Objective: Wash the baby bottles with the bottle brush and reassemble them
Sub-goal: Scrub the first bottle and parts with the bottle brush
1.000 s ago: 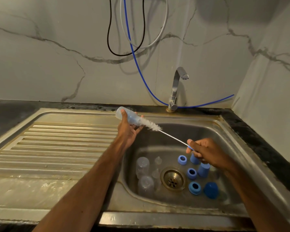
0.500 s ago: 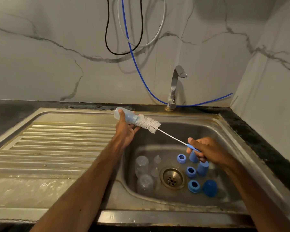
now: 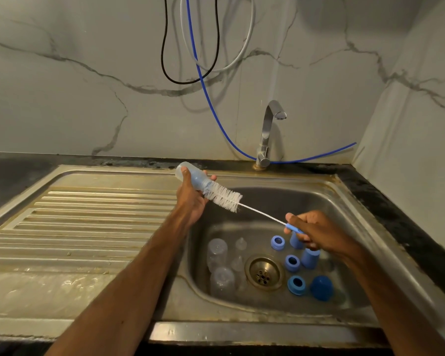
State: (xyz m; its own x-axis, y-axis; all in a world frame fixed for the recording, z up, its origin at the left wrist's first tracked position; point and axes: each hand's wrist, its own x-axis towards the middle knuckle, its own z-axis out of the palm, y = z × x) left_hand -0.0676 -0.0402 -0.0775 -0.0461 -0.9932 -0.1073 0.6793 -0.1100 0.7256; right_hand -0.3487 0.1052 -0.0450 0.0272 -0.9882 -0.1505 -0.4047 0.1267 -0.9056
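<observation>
Translucent plastic marks the baby bottle (image 3: 190, 176) being scrubbed; it lies almost level above the inner edge of the stainless steel sink (image 3: 344, 201), base toward the ribbed draining board (image 3: 88, 227), mouth toward the basin. The left hand (image 3: 190, 204) wraps round it, the thumb across the body and the fingertips curled over the far side near the neck.

The right hand (image 3: 319, 232) clamps the blue handle of a white-bristled bottle brush (image 3: 224, 196), fingers curled round it and the thumb laid toward the wire stem. Only the tip of the bristles sits in the bottle's mouth; most of the head is outside, just beside the left fingertips.

By my reading, this is the brushing step on one bottle, early in the task. The next move calls for pushing the brush along the bottle's axis, stem in line with the neck, while the left grip braces against the push.

Down in the basin, around the brass drain (image 3: 263, 272), lie more clear bottles (image 3: 217, 249), clear teats (image 3: 240, 244), blue screw rings (image 3: 292, 263) and blue caps (image 3: 321, 287), all apart, none reassembled.
</observation>
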